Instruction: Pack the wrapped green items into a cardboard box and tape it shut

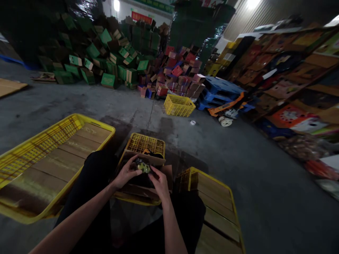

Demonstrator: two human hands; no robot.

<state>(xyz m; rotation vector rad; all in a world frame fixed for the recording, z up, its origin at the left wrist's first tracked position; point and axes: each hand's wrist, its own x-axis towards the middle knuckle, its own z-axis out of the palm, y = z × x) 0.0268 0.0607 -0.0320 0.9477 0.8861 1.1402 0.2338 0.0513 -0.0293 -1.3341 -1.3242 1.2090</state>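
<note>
My left hand (126, 173) and my right hand (160, 180) meet over a small yellow crate (145, 143) between my knees. Both pinch a small green-yellow spotted object (143, 167), perhaps a fruit in dark wrapping; I cannot make out exactly what it is. A brown cardboard box (148, 160) with dark contents sits in that crate under my hands. My dark trouser legs frame the crate on both sides.
A large yellow crate (37, 148) lined with cardboard lies at my left, another one (212, 183) at my right. A further yellow crate (179, 105) stands on the concrete floor ahead. Heaps of green and red cartons fill the back; stacked boxes and blue pallets (219, 88) line the right.
</note>
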